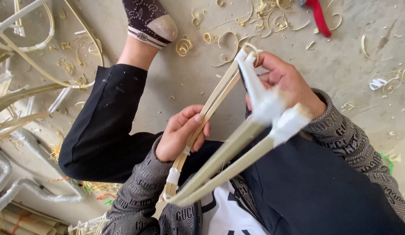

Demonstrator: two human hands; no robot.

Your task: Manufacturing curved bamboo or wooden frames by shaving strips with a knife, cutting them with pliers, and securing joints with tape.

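1. The left hand (181, 132) is closed around a bundle of thin bamboo strips (211, 106), thumb pressed on top and fingers curled beneath, above the person's lap
2. The right hand (286, 82) pinches the far end of the same strips, where they meet a white tape wrap (254, 82); thumb and fingers are narrowed onto that wrapped joint
3. From the joint, two thicker bamboo slats (228, 159) run back toward the person's chest, each with a white tape band (278, 117) near the right hand
4. The thin strips carry another small white binding (172, 176) just below the left hand, close to the grey patterned sleeve (137, 191)
5. The person sits on a concrete floor (342, 61), one leg in black trousers (100, 126) stretched toward the far edge, a dark patterned sock (148, 19) on the foot
6. Curled bamboo shavings (224, 41) lie scattered across the floor beyond the hands
7. A red-handled tool (318, 15) lies at the floor's far right edge, well apart from both hands
8. Loose bamboo strips and white-wrapped pieces (26, 130) are piled along the left edge of the floor
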